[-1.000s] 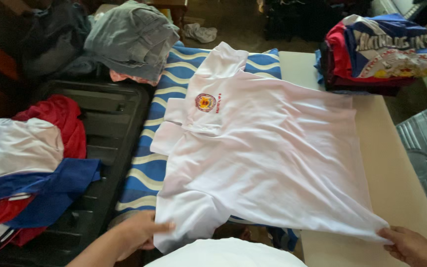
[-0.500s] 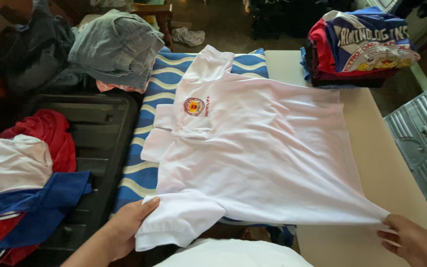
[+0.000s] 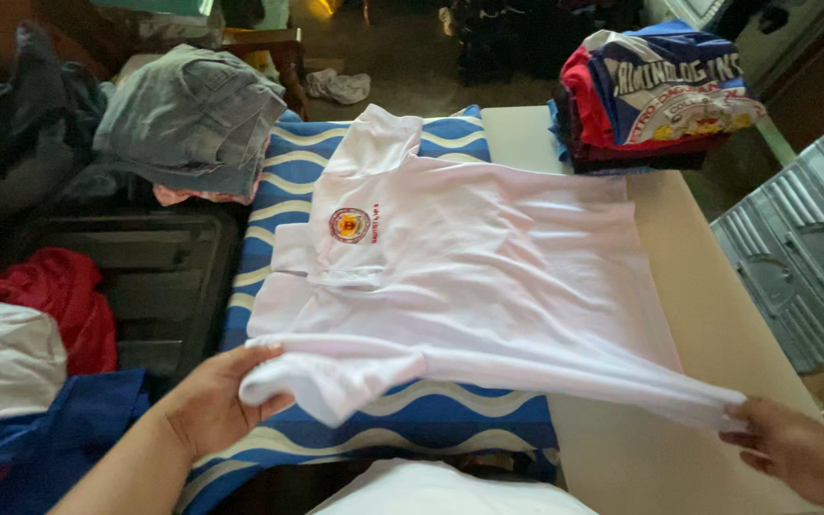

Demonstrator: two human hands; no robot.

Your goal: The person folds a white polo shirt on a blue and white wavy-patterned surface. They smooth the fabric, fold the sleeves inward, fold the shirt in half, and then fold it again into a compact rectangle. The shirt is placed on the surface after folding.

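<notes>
Left hand (image 3: 207,401) is gripping the near sleeve of one white polo shirt (image 3: 469,277); right hand (image 3: 789,448), partly cut off by the frame edge, is pinching the hem corner. Shirt is lying face-up across the blue striped cloth (image 3: 278,210) and counter (image 3: 717,334), long axis running left–right, collar pointing left. One folded clothes stack (image 3: 660,95) is sitting beyond.

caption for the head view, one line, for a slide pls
Left hand and right hand grip a white polo shirt spread over a blue wave-striped cloth.
</notes>
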